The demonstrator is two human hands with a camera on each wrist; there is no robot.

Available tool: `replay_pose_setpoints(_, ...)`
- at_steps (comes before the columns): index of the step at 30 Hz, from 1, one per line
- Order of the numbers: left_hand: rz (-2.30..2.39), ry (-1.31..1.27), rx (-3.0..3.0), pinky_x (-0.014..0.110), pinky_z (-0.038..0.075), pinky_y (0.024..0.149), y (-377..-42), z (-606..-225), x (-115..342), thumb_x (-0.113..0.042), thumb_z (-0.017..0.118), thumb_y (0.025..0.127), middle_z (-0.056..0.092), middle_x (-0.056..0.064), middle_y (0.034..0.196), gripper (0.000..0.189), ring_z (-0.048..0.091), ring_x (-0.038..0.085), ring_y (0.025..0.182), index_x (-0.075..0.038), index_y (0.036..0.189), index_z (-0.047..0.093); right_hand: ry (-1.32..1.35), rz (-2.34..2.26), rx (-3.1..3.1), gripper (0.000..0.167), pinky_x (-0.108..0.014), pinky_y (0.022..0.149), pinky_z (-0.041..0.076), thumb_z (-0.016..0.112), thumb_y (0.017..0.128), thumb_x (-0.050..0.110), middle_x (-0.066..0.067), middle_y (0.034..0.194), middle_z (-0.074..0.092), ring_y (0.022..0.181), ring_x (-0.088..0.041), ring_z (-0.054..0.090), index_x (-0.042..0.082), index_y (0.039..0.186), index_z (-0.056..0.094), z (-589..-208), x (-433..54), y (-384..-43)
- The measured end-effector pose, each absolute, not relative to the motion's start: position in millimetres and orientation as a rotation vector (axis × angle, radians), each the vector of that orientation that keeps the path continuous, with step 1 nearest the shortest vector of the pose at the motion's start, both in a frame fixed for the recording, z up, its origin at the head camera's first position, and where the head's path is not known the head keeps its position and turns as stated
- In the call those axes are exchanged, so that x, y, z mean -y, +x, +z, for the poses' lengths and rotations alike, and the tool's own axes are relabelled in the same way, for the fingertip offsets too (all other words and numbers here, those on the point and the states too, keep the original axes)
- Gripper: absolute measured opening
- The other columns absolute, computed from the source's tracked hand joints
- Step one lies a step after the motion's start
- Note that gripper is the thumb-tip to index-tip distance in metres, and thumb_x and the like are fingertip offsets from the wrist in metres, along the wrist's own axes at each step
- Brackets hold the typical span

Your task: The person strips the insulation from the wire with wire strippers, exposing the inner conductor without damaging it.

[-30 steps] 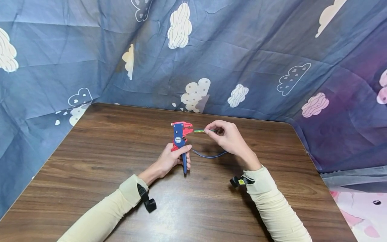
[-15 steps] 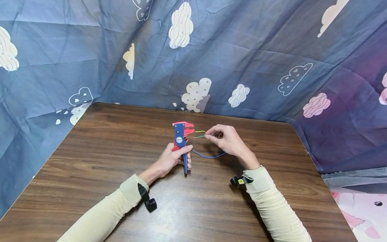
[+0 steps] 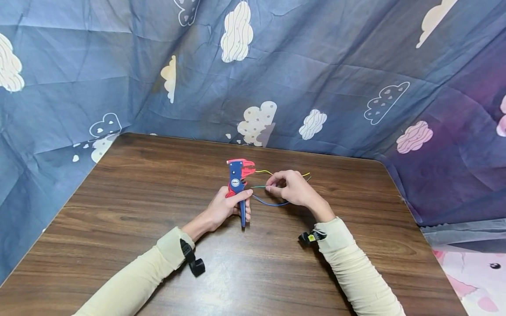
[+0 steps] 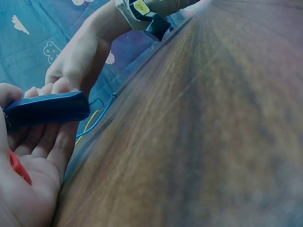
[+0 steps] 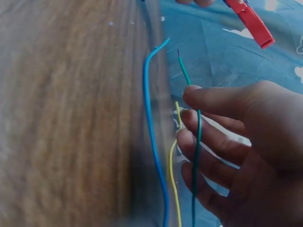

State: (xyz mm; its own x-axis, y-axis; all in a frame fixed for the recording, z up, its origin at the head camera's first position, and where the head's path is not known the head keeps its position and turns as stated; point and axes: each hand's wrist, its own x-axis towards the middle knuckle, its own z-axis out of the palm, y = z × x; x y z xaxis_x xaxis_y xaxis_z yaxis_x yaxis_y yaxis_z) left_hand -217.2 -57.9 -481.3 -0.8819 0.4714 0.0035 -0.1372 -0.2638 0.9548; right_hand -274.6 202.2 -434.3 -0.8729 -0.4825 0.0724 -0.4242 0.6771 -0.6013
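My left hand [image 3: 221, 208] grips a wire stripper [image 3: 235, 169] with a blue body and red jaws, held upright over the table. In the left wrist view its blue handle [image 4: 52, 108] lies across the fingers. To its right, my right hand [image 3: 294, 189] pinches a green wire [image 3: 258, 187] between thumb and finger. A short dark bare tip shows on that green wire [image 5: 184, 71] in the right wrist view. A yellow wire [image 3: 262, 171] runs behind the right hand, its end near the red jaws. A blue wire [image 3: 269, 204] curves below, partly hidden by both hands.
A brown wood-grain table [image 3: 130, 188] lies beneath everything. Behind it hangs a dark blue cloth [image 3: 189, 87] printed with clouds. Each wrist carries a small black camera, one near the left cuff [image 3: 195, 265], the other at the right.
My right hand has come down toward me with the green wire, away from the red jaws. The yellow wire, earlier alongside the green at the fingertips, now lies apart from it. The left hand stays put.
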Motion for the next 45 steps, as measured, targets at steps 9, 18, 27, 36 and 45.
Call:
replay_pose_setpoints(9, 2.191, 0.412, -1.615, 0.044, 0.069, 0.073, -217.2, -481.1, 57.9, -0.032, 0.067, 0.109, 0.070, 0.008, 0.080, 0.053, 0.074, 0.020, 0.069, 0.020, 0.111, 0.054, -0.747, -0.916, -2.733, 0.003, -0.027, 0.066, 0.053, 0.079, 0.100, 0.018, 0.004, 0.085, 0.074, 0.073, -0.012, 0.065, 0.017, 0.102, 0.082, -438.4, -199.6, -274.6)
replay_pose_setpoints(18, 2.175, 0.410, -1.619, 0.044, 0.069, 0.074, -217.2, -479.4, 58.4, -0.033, 0.068, 0.107, 0.071, 0.009, 0.077, 0.047, 0.074, 0.020, 0.069, 0.013, 0.101, 0.061, -0.743, -0.888, -2.744, 0.003, -0.027, 0.067, 0.052, 0.079, 0.100, 0.018, 0.003, 0.086, 0.074, 0.073, -0.012, 0.064, 0.017, 0.102, 0.082, -440.2, -196.9, -275.2)
replay_pose_setpoints(27, 2.163, 0.403, -1.622, 0.046, 0.069, 0.075, -217.3, -478.5, 58.7, -0.033, 0.069, 0.107, 0.072, 0.010, 0.078, 0.052, 0.074, 0.020, 0.069, 0.018, 0.104, 0.058, -0.743, -0.917, -2.745, 0.006, -0.028, 0.068, 0.053, 0.079, 0.100, 0.017, 0.002, 0.088, 0.076, 0.075, -0.013, 0.066, 0.017, 0.105, 0.082, -435.7, -200.9, -277.8)
replay_pose_setpoints(36, 2.155, 0.418, -1.616, 0.045, 0.069, 0.075, -216.5, -477.9, 58.7, -0.035, 0.069, 0.107, 0.072, 0.011, 0.077, 0.059, 0.075, 0.021, 0.069, 0.022, 0.108, 0.055, -0.665, -1.018, -2.823, 0.009, -0.027, 0.072, 0.055, 0.077, 0.101, 0.016, 0.000, 0.091, 0.076, 0.080, -0.016, 0.069, 0.013, 0.109, 0.081, -437.0, -213.6, -288.1)
replay_pose_setpoints(45, 2.157, 0.424, -1.596, 0.045, 0.069, 0.074, -216.9, -478.7, 57.7, -0.036, 0.070, 0.107, 0.073, 0.010, 0.077, 0.060, 0.075, 0.021, 0.070, 0.022, 0.109, 0.054, -0.619, -1.047, -2.904, 0.019, -0.030, 0.079, 0.057, 0.079, 0.099, 0.013, -0.006, 0.100, 0.078, 0.089, -0.020, 0.072, 0.007, 0.117, 0.079, -441.1, -212.1, -302.0)
